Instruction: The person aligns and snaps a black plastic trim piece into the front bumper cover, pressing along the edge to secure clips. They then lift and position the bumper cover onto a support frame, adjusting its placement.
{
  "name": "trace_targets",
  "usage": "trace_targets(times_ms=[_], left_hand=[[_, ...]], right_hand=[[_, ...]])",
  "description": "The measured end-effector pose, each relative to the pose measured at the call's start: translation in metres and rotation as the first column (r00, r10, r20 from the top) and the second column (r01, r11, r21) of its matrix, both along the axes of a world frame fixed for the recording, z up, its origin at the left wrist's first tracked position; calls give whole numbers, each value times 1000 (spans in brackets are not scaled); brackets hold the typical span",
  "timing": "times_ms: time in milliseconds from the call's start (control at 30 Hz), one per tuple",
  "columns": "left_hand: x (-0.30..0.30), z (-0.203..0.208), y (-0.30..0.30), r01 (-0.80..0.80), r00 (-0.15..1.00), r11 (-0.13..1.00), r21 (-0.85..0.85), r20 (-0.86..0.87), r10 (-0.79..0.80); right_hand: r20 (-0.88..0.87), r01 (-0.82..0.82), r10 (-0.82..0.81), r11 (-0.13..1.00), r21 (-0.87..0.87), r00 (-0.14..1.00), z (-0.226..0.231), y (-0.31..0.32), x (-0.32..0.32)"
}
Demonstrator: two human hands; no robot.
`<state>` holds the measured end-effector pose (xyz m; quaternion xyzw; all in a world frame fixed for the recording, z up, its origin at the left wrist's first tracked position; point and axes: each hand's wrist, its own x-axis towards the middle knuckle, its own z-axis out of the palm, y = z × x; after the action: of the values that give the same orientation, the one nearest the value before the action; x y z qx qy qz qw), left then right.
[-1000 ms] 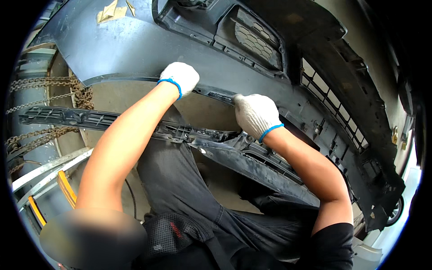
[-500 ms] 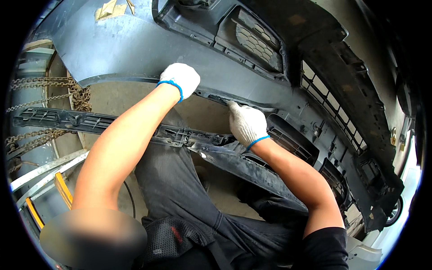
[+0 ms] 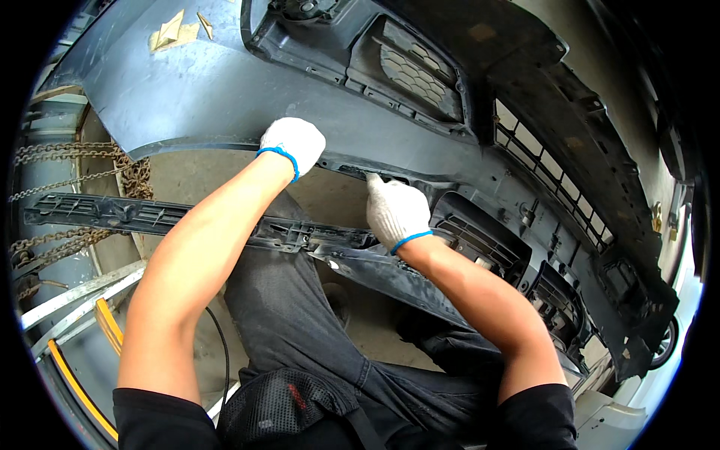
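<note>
A large dark grey car bumper (image 3: 202,97) lies inner side up across the upper part of the view. My left hand (image 3: 294,145), in a white knit glove with a blue cuff, is closed over its near edge; the fingertips are hidden. Farther right along that same edge, my right hand (image 3: 399,213) grips the rim in a matching glove, with its upper finger or thumb laid on the black edge and the other fingers curled out of sight. Below both hands, a long black slatted plastic trim strip (image 3: 112,215) runs across above my legs.
Rusty chains (image 3: 135,169) hang at the left by grey metal. White rails and a yellow-edged frame (image 3: 111,324) stand at the lower left. A honeycomb grille insert (image 3: 420,71) and a barred opening (image 3: 555,180) are part of the bumper. A light-coloured car (image 3: 667,345) shows at the far right.
Both gloved hands have shifted a little to the left, and the bumper appears shifted slightly the same way. My right hand also sits slightly lower in the view. Both stay at the bumper's edge.
</note>
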<state>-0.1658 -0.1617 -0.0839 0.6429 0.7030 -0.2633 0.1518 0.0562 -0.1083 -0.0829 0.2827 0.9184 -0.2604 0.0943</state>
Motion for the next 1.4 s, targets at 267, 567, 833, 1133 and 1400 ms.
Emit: trace_targets(times_ms=[267,567,833,1133,1400], left_hand=[[2,-3,-1,6,1000,999,-31,-3,-6],[-5,-6,-2,39,998,999,15,43,-39],[-1,12,6,79,995,995,-53,71,-75],[-8,-1,-3,80,994,996,28,78,-82],[-10,0,-2,48,997,999,20,62,-49]], right_hand=[[8,42,-43,998,52,999,-7,-13,-8],[68,54,-40,971,-233,997,-15,45,-22],[317,-52,298,798,-600,900,-20,121,-60],[402,297,161,446,-844,901,-41,132,-41],[-30,-103,102,994,-35,994,20,36,-8]])
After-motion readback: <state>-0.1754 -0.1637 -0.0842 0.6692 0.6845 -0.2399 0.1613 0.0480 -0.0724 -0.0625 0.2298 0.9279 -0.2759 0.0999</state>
